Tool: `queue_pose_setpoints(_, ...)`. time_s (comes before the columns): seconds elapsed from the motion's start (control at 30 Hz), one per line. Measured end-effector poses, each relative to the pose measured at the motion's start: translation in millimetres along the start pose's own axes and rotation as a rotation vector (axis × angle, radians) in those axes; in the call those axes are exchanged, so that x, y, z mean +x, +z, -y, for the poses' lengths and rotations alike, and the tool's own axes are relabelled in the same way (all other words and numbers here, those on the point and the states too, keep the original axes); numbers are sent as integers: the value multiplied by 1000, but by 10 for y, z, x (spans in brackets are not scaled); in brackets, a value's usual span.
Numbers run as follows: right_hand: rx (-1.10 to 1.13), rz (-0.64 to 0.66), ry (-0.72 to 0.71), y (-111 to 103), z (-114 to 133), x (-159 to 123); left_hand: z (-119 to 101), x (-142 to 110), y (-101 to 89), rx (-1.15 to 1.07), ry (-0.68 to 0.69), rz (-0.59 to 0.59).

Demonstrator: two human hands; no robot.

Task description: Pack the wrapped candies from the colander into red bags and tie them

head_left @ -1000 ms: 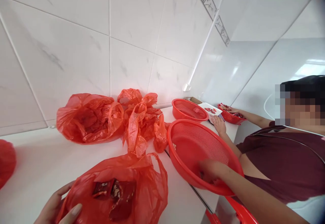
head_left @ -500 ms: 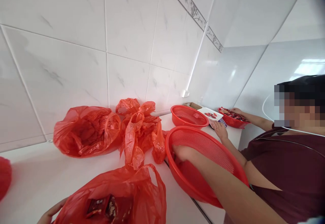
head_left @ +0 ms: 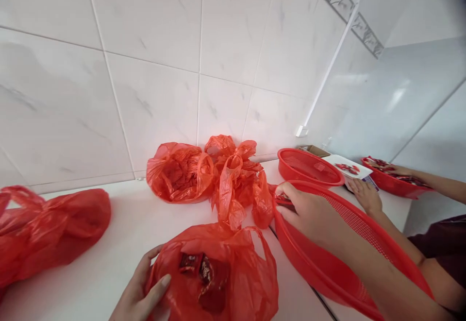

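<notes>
My left hand point(head_left: 143, 284) grips the left edge of a thin red plastic bag point(head_left: 251, 272), thumb on the near side and fingers curled round behind. A few dark red wrapped packets point(head_left: 214, 275) lie inside the bag, partly seen through its film. My right hand point(head_left: 306, 209) is closed on a small dark red packet point(head_left: 286, 203), raised at the left rim of a large red plastic basket point(head_left: 327, 282). Its fingers partly cover the packet. The basket has mesh sides and stands right of the bag.
Crumpled red bags point(head_left: 182, 173) sit against the tiled wall, and another full-looking red bag point(head_left: 69, 233) lies at left. Behind the large basket are a smaller red basket point(head_left: 309, 168) and a white scale point(head_left: 338, 160) with packets. A co-worker's hands point(head_left: 364, 194) are near the scale and a filled basket point(head_left: 396, 187).
My right hand has risen from inside the large basket to its left rim with a packet. The view has turned left, and more of my left hand on the bag shows.
</notes>
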State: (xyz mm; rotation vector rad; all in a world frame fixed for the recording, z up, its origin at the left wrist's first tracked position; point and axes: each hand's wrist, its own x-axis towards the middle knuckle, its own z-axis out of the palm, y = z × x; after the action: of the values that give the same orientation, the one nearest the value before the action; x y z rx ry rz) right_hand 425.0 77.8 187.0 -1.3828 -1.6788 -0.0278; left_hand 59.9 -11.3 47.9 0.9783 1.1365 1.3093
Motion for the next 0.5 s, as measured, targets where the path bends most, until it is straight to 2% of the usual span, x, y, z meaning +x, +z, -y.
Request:
queue_pose_setpoints(0.07,-51,335,-137,125,534,-243,14,22,-56,51,19,43)
queue_pose_setpoints(0.13,-98,489,-245,223,891,-434,25,39,-99,104,46,54)
queue_pose_setpoints(0.2,-144,583,-306,329,1035,-568,15,35,-111,124,65,57)
queue_pose_setpoints(0.27,-194,646,-332,431,1010,-657,-20,10,-97,120,78,66)
queue_pose_setpoints(0.37,-205,593,-320,500,831,-770,-105,-49,-66,114,72,95)
queue_pose_setpoints(0.5,-132,347,-198,440,601,-1041,-169,-98,-51,90,36,118)
